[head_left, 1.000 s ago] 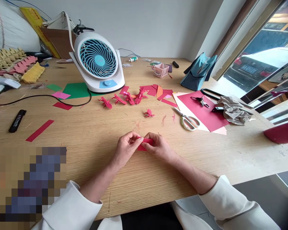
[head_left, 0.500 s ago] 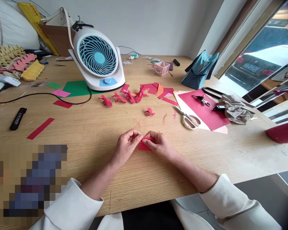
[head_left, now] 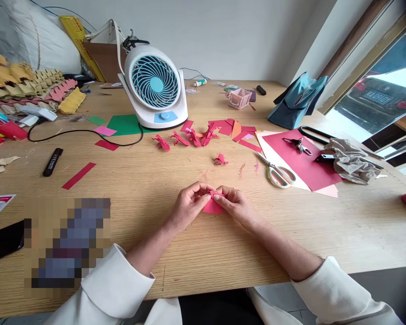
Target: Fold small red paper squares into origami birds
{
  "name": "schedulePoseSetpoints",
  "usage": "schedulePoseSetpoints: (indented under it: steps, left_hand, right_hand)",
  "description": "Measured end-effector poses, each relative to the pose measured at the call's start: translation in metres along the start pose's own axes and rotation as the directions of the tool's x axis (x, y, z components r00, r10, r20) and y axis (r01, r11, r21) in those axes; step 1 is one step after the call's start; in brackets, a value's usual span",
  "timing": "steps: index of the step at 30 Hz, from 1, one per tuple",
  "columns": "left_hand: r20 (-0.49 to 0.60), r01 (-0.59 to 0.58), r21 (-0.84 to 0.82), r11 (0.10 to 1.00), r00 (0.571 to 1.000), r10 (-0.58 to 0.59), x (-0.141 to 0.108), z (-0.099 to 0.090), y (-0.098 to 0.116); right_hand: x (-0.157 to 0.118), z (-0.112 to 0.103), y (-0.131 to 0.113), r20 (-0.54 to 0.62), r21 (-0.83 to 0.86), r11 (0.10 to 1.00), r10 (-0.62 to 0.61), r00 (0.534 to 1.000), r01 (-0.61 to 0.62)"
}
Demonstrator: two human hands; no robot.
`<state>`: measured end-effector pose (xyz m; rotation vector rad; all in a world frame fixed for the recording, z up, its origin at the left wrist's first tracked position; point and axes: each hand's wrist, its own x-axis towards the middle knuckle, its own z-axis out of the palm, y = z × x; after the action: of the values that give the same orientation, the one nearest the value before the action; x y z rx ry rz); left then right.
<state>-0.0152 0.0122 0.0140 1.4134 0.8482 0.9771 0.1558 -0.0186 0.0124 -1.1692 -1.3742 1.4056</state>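
A small piece of red paper (head_left: 212, 207) is held between both hands, low over the middle of the table. My left hand (head_left: 192, 203) pinches its upper left edge between thumb and fingers. My right hand (head_left: 236, 204) grips the upper right part, its thumb lying across the front of the paper. The top edge looks bent or folded where the fingertips meet, partly hidden by them. Beyond the hands lies a small folded red paper figure (head_left: 220, 159), and farther back several more red paper figures (head_left: 193, 137) stand in a row.
White-handled scissors (head_left: 280, 175) lie to the right beside a red paper sheet (head_left: 301, 158). A fan (head_left: 155, 83) stands at the back on green paper (head_left: 123, 125). Leftward are a black marker (head_left: 53, 162), a red strip (head_left: 79, 175) and a black phone (head_left: 5, 241).
The view has swung left, so things appear shifted rightward. My left fingers have moved farther over the red paper's top edge, which now looks bent; both hands keep hold of it.
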Motion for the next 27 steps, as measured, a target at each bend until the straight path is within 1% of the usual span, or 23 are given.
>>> schedulePoseSetpoints:
  steps: [4,6,8,10,12,14,17,24,27]
  left_hand:
    - [0.039,-0.033,-0.013,0.999,0.999,0.034,0.001,0.000,-0.003]
    - [0.034,-0.077,0.033,0.996,0.997,0.076,0.001,0.000,-0.002]
    - [0.014,-0.152,0.132,0.980,0.988,0.151,0.001,0.000,0.001]
    - [0.004,-0.233,0.256,0.938,0.971,0.240,0.000,0.000,0.007]
    - [0.016,-0.298,0.363,0.883,0.949,0.313,-0.003,0.000,0.013]
    - [0.040,-0.342,0.429,0.837,0.932,0.360,-0.005,-0.001,0.017]
    - [0.065,-0.373,0.479,0.795,0.918,0.392,-0.006,-0.003,0.019]
    - [0.109,-0.427,0.510,0.746,0.893,0.437,-0.004,-0.006,0.016]
    - [0.108,-0.460,0.544,0.702,0.868,0.485,-0.003,-0.007,0.014]
  right_hand:
    - [0.000,0.000,-0.002,0.033,-0.008,1.000,-0.017,0.999,0.017]
    - [0.000,0.000,-0.002,0.047,-0.013,1.000,-0.021,0.999,0.022]
    - [0.001,0.000,-0.002,0.050,-0.014,1.000,-0.024,0.998,0.024]
    - [0.001,0.000,-0.001,0.044,-0.012,0.999,-0.029,0.999,0.029]
    - [0.001,0.000,-0.001,0.042,-0.013,0.999,-0.032,0.999,0.032]
    - [0.000,0.000,-0.001,0.045,-0.022,0.999,-0.030,0.999,0.031]
    - [0.000,0.000,-0.003,0.045,-0.029,0.999,-0.027,0.999,0.028]
    - [0.001,0.000,-0.002,0.035,-0.027,1.000,-0.015,0.999,0.016]
    - [0.001,-0.001,0.001,0.039,-0.021,1.000,-0.015,0.999,0.016]
